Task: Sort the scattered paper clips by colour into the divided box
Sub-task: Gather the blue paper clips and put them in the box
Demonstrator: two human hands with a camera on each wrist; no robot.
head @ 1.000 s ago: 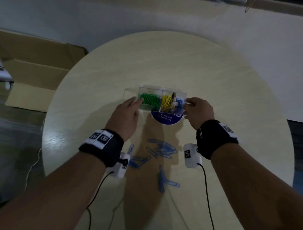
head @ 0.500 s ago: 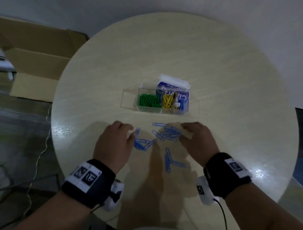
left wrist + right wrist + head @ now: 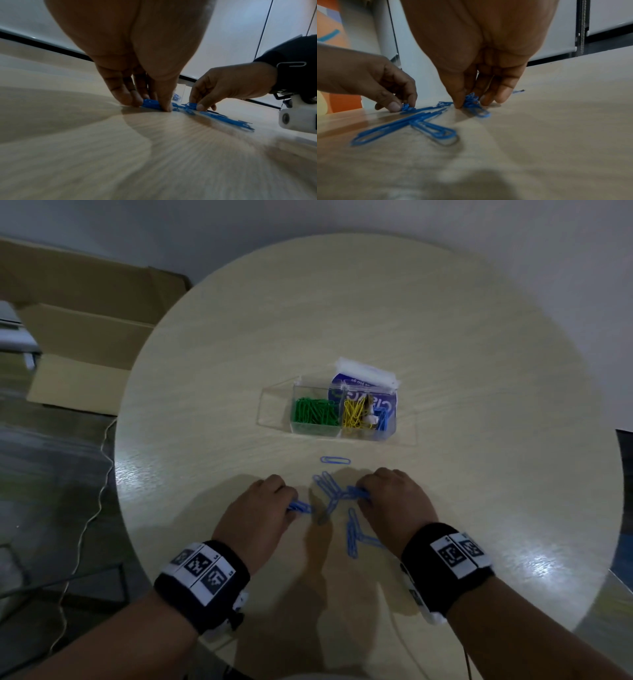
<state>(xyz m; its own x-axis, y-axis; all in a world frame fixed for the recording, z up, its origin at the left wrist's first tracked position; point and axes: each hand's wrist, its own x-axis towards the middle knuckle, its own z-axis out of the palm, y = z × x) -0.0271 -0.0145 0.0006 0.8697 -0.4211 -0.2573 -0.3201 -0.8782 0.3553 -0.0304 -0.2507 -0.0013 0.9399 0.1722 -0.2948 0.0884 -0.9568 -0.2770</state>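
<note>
Several blue paper clips [image 3: 330, 491] lie scattered on the round table [image 3: 445, 354] just in front of me. My left hand [image 3: 263, 508] pinches a small bunch of blue clips [image 3: 151, 104] against the tabletop between thumb and fingers. My right hand [image 3: 394, 498] pinches another bunch of blue clips [image 3: 471, 100] the same way. One blue clip [image 3: 335, 460] lies alone farther out. Beyond it stands the clear divided box [image 3: 317, 430], holding green clips [image 3: 313, 410], yellow clips [image 3: 354, 414] and some blue clips [image 3: 382, 419].
A blue and white packet [image 3: 364, 378] stands behind the box. A clear lid [image 3: 274, 402] lies at the box's left side. Cardboard boxes [image 3: 85, 337] sit on the floor at the left. Cables hang from both wrist cameras near the table's near edge.
Both hands left the divided box, came back toward me and dropped onto the scattered blue clips. Each now pinches a bunch of them.
</note>
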